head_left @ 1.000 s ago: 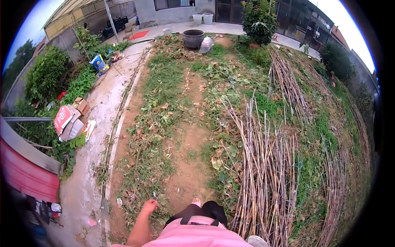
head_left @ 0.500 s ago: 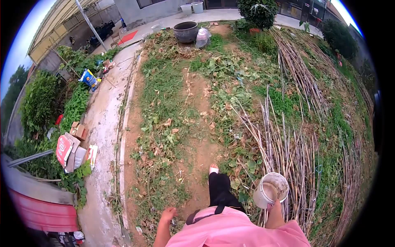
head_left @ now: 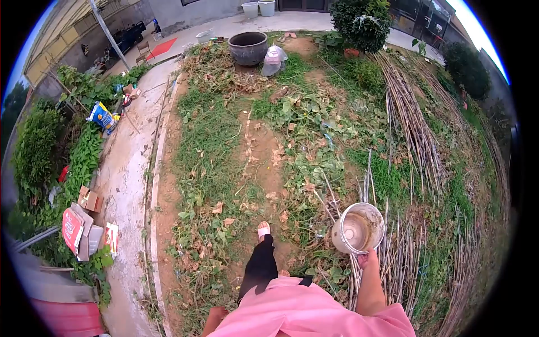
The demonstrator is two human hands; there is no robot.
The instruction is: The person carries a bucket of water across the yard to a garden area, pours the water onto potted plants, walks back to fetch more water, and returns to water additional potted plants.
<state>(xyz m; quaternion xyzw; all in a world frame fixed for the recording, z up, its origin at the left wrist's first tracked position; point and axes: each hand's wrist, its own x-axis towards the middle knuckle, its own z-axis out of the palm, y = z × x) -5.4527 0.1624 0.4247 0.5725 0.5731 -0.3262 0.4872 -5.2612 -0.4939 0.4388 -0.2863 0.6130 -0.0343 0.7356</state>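
Observation:
A dirty white plastic bucket (head_left: 341, 240) hangs out ahead of my right side, its mouth tilted toward me. Its inside is stained brown and holds no visible load. My right hand (head_left: 368, 259) is closed on the bucket at its near edge; whether it grips the rim or a handle I cannot make out. Down beside my pink shirt, my left hand (head_left: 218, 312) hangs low over the weeds, partly cut off by the shirt, and its fingers do not show clearly. Dry stalks (head_left: 401, 264) lie under and beside the bucket.
Withered vines and weeds (head_left: 224, 185) flank the bare dirt strip I walk on. Ahead stand a large dark pot (head_left: 247, 51) and a tied plastic bag (head_left: 274, 60). A concrete path (head_left: 126, 185) runs along the left, with flattened cardboard (head_left: 84, 233) at its edge. More stalks (head_left: 412, 118) lie right.
I have stepped forward, and the pot and bag appear nearer. The bucket has swung forward and slightly left in my right hand. My left hand has dropped back toward the bottom edge.

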